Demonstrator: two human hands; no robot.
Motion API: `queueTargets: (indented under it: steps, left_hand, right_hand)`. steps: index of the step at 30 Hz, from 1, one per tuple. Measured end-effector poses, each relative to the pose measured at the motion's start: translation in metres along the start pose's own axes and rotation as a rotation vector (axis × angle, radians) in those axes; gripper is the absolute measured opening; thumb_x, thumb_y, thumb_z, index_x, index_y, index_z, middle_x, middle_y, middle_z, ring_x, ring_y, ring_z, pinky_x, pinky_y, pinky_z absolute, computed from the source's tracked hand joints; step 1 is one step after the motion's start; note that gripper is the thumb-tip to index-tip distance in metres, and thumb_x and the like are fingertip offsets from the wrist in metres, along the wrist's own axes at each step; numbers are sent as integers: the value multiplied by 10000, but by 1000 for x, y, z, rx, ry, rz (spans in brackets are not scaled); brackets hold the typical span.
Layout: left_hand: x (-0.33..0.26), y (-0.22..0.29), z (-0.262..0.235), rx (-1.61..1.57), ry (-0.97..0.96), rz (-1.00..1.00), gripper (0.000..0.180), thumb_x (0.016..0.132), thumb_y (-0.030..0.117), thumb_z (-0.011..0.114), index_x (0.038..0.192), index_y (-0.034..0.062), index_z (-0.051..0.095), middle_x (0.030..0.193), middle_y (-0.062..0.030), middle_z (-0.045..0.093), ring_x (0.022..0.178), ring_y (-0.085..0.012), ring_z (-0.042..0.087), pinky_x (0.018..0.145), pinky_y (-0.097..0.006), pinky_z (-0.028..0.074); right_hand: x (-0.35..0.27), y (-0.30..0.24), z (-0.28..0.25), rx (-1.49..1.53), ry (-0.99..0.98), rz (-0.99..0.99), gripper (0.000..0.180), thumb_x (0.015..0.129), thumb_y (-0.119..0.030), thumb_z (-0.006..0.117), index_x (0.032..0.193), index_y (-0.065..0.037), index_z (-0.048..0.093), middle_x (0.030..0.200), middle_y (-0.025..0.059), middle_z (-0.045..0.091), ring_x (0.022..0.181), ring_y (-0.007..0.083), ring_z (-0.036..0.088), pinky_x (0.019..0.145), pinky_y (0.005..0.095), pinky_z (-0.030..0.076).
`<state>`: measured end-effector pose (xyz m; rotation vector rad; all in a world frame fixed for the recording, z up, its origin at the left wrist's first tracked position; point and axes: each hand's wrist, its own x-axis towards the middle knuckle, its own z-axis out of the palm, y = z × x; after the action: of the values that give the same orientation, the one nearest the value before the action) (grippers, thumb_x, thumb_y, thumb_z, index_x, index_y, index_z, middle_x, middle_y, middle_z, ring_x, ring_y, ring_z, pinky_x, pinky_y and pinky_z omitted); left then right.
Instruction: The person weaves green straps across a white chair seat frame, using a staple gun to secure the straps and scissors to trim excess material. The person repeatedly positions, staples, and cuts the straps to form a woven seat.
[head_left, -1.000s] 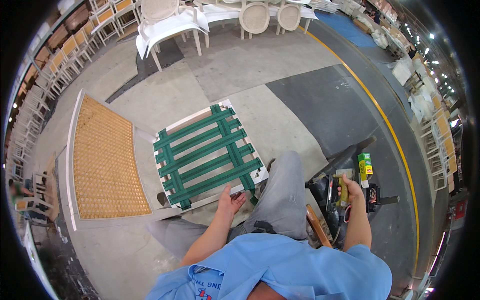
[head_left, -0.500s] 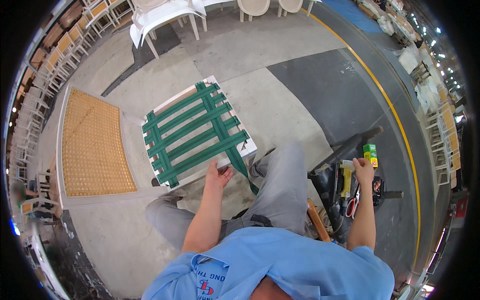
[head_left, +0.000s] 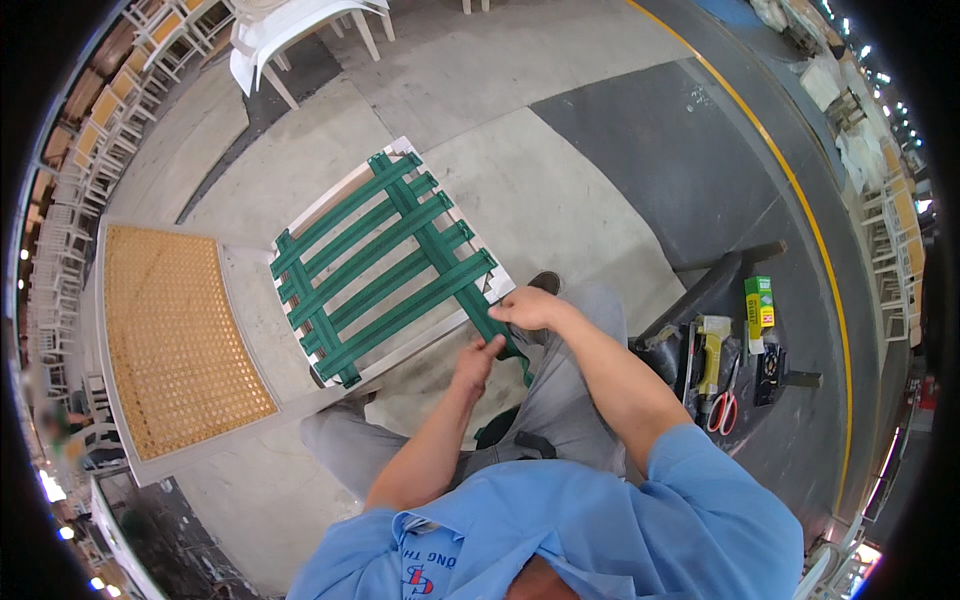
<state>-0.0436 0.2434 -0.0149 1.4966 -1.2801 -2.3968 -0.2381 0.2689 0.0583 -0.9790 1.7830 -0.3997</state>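
Observation:
Before me sits a white chair with its seat frame (head_left: 432,332) crossed by woven green webbing (head_left: 375,240). One lengthwise strap runs on past the near right edge as a loose end (head_left: 478,311), which hangs down between my knees. My left hand (head_left: 474,364) is closed on the edge of this loose strap, below the frame. Close to the frame's right corner, my right hand (head_left: 528,308) pinches the same strap a little higher up. Whatever else may be between the right fingertips is too small to make out.
The chair's cane backrest (head_left: 185,345) extends to the left. At my right, a dark stand (head_left: 660,350) carries a yellow-handled tool (head_left: 711,355), red-handled scissors (head_left: 722,410) and a green-yellow box (head_left: 760,302). White furniture (head_left: 290,40) stands at the far left.
My right hand has come from the tools on the stand to the loose strap. My left hand, spread beside the frame before, has moved right and closed on the strap.

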Motion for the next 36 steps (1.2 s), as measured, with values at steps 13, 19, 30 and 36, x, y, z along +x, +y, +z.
queueTargets:
  steps: [13,19,30,36]
  left_hand:
    - [-31,62,-27,1147,479,1101,484,967,395,683,1151,-52,672,984,-256,716,978,-428,675,912,-489,524]
    - [6,98,-36,1353,181,634,634,938,589,645,1038,-36,683,784,-231,708,801,-402,712,781,-495,550]
    - [27,88,-37,1415,282,680,612,901,661,627,1030,72,727,753,-171,727,694,-336,731,673,-443,580]
    - [24,85,-37,1451,287,669,564,903,639,638,1067,113,761,697,-154,713,653,-327,717,621,-447,557]
  right_hand:
    - [51,18,44,-415,-327,345,458,1042,-390,574,1044,25,767,1151,216,735,890,325,757,747,451,608]
    - [84,45,69,-580,-149,303,352,997,-238,528,1245,-105,739,1363,115,683,1290,296,633,1014,424,538]
    - [138,103,123,-518,85,151,438,993,-334,551,1390,-166,626,1408,111,646,1273,287,640,1029,440,545]
    - [123,77,114,-207,19,440,409,1020,-352,529,1336,-120,643,1317,153,677,1205,301,670,948,449,578]
